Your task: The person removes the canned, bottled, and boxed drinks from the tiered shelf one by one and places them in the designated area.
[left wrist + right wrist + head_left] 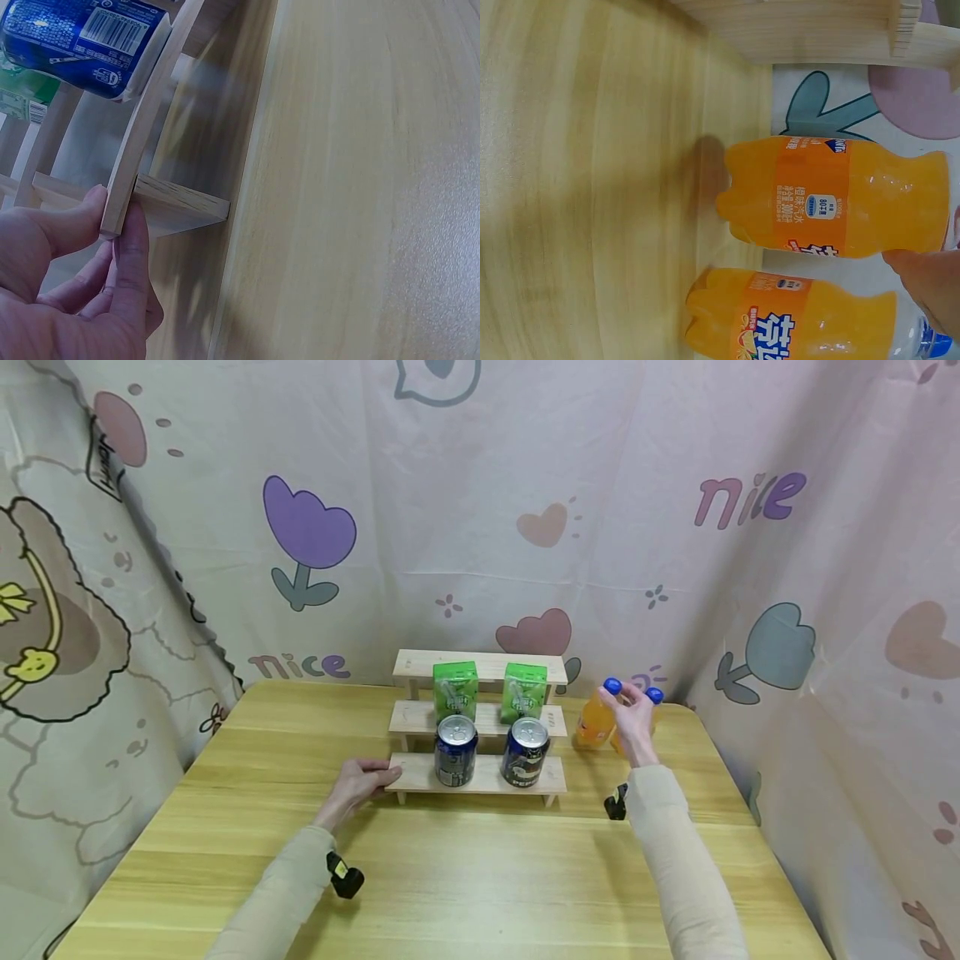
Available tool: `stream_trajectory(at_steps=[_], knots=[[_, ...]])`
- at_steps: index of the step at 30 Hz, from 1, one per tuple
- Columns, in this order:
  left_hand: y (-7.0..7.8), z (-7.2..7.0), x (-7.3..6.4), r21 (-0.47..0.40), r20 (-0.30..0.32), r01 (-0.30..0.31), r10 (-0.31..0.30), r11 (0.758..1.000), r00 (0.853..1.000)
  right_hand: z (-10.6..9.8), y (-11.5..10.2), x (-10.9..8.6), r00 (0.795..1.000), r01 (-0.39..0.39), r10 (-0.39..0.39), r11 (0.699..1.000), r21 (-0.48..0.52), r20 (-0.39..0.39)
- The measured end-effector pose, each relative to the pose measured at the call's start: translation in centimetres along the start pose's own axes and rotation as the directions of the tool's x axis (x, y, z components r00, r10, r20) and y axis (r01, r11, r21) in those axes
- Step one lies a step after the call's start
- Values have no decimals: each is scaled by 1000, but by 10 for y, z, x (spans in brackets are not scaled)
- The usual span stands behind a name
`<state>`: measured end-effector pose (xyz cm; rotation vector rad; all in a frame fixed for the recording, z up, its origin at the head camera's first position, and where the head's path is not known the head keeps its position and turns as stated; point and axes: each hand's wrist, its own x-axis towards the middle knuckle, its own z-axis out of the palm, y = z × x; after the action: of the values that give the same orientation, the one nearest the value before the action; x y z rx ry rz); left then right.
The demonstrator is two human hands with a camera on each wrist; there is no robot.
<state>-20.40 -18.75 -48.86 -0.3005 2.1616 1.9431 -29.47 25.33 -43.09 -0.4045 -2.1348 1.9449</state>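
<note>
My left hand [362, 783] pinches the left end of the lowest step of a wooden three-step rack [420, 774], thumb on top and fingers beneath in the left wrist view. With my right hand [634, 717] I grip an orange soda bottle [595, 723] near its blue cap, to the right of the rack. A second orange soda bottle [780, 319] stands beside it, partly covered by the hand in the head view. Two dark blue drink cans [456, 752] are on the lowest step. Behind them, two green drink cartons [455, 691] stand on the middle step.
The rack stands on a wood-grain table [450, 877], its top step [487, 665] bare. A printed curtain [450, 527] hangs close behind the table and along both sides. Small black cameras [345, 878] are strapped at both wrists.
</note>
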Motion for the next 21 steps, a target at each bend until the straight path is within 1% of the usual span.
stream_trajectory(at_steps=[9,15,21], knots=[[0,0,0,-10,5,0,0,1000,1000,3,6,1,1000,-4,4,1000,1,16],[0,0,0,-6,3,-6,6,1000,1000,5,7,2,1000,12,-12,1000,-14,0],[0,0,0,6,0,-7,7,1000,1000,5,8,3,1000,7,-7,1000,-25,1]])
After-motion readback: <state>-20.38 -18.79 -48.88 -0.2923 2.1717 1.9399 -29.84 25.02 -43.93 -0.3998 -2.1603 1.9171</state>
